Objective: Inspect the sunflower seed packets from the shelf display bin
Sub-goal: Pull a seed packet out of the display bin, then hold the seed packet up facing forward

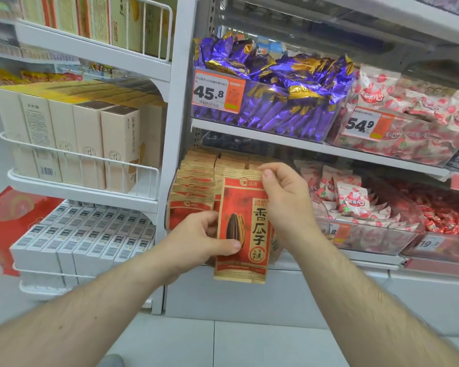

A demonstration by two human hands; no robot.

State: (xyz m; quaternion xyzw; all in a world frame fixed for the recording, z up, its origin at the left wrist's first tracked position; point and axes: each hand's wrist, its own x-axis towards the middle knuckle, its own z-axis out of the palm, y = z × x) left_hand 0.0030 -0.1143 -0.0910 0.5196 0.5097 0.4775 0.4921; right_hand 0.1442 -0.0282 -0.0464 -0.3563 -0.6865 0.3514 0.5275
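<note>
Sunflower seed packet stood upright in front of the display bin, held between both hands just forward of the rows of matching packets stacked inside it. Left hand came in from the packet's left side, thumb pressed flat across the lower front near the printed seed, fingers curled round behind the edge, so it pinched the packet firmly. Right hand reached over from the packet's right, its thumb and forefinger nipping the top right corner while the other fingers curled loosely behind. Both forearms were bare and stretched well forward. The packet was tall and narrow, kraft-brown at top and bottom with a red panel between, a dark striped seed drawn on the left and large black characters down the right. Above the bin, one shelf up, sat purple foil sweets behind a price tag reading 45.8.
</note>
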